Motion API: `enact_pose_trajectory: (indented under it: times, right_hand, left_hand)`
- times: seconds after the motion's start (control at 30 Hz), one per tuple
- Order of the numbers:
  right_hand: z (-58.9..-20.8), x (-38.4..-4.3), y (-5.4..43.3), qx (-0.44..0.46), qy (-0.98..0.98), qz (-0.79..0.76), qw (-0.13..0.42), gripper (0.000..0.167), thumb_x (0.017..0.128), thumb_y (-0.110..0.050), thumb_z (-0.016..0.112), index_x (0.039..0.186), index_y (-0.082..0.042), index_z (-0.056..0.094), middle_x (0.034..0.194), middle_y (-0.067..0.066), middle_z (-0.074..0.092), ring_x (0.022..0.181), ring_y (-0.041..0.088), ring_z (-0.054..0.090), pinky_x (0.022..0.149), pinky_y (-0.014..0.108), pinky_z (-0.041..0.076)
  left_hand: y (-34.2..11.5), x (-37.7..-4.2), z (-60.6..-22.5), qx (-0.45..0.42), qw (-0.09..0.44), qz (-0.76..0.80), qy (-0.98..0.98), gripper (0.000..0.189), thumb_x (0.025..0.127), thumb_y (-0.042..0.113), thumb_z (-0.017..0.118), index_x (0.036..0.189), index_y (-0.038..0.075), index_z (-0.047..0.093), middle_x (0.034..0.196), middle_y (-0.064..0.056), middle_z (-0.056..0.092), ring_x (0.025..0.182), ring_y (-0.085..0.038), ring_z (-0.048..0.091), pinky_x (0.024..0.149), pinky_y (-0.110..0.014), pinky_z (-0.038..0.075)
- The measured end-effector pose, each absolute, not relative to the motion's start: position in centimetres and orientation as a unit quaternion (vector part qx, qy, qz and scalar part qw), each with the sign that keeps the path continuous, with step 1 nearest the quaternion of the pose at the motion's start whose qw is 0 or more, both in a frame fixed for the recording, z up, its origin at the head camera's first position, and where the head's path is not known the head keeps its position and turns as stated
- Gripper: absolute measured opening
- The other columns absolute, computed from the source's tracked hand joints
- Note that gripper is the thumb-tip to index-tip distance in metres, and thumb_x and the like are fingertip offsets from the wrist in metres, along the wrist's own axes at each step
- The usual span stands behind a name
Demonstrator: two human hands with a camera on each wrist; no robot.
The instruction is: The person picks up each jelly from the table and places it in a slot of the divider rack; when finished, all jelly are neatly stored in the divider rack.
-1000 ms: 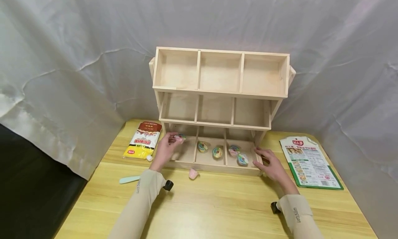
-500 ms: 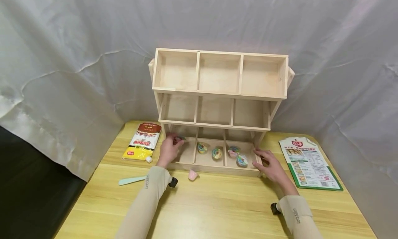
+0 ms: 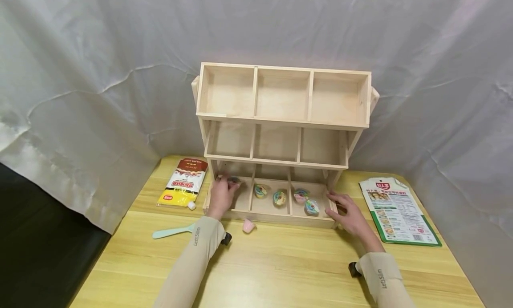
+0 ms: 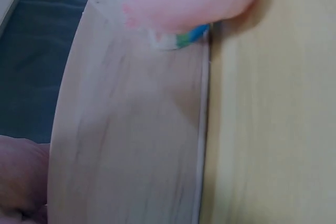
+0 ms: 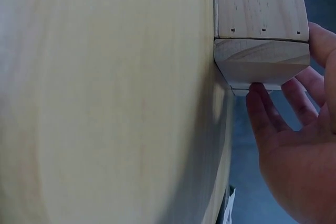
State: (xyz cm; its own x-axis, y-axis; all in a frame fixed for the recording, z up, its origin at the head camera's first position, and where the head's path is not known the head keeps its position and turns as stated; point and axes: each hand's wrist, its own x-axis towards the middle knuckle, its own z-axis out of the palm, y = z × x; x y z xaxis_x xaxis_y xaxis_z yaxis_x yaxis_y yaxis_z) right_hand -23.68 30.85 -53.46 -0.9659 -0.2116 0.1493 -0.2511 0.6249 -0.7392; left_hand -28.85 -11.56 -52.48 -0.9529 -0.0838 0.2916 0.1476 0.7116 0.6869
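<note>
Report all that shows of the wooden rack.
The wooden rack, pale and seemingly unpainted, stands upright on the table before a grey curtain. Two dividers split each of its three tiers into three compartments; small dark marks dot one end. The bottom tier's middle and right compartments each hold two colourful-lidded cups. The left hand holds another in the left one; the right hand grips its right end.

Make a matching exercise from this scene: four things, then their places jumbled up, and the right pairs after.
1. Left hand
2. Right hand
3. Loose pink cup
4. Green-edged packet

A. On the table, just in front of the shelf
B. At a cup in the bottom left compartment
C. On the table, far right
D. On the shelf's lower right end

Right pairs: 1-B, 2-D, 3-A, 4-C
</note>
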Motion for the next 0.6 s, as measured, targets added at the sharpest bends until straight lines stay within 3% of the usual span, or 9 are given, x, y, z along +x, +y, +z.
enact_pose_trajectory:
  times: [0.2, 0.6]
  right_hand:
    - [-53.74, -23.69, 30.88, 0.126, -0.900, 0.416, 0.024, 0.055, 0.100, -0.021, 0.070, 0.148, 0.000, 0.053, 0.153, 0.025, 0.043, 0.139, 0.049, 0.043, 0.113, 0.066, 0.039]
    - [-53.93, -23.85, 31.00, 0.123, -0.903, 0.410, 0.018, 0.057, 0.101, -0.024, 0.069, 0.150, -0.001, 0.051, 0.154, 0.024, 0.042, 0.140, 0.048, 0.042, 0.115, 0.065, 0.039]
  left_hand:
    - [-11.82, -28.69, -52.92, -0.026, 0.142, -0.370, -0.918, 0.037, 0.096, 0.023, 0.075, 0.124, 0.001, 0.066, 0.109, -0.023, 0.069, 0.102, -0.041, 0.067, 0.090, -0.055, 0.056]
    - [-11.77, -29.14, -53.20, -0.048, 0.073, -0.371, -0.925, 0.039, 0.096, 0.024, 0.075, 0.129, 0.005, 0.067, 0.103, -0.011, 0.078, 0.093, -0.027, 0.075, 0.085, -0.046, 0.061]
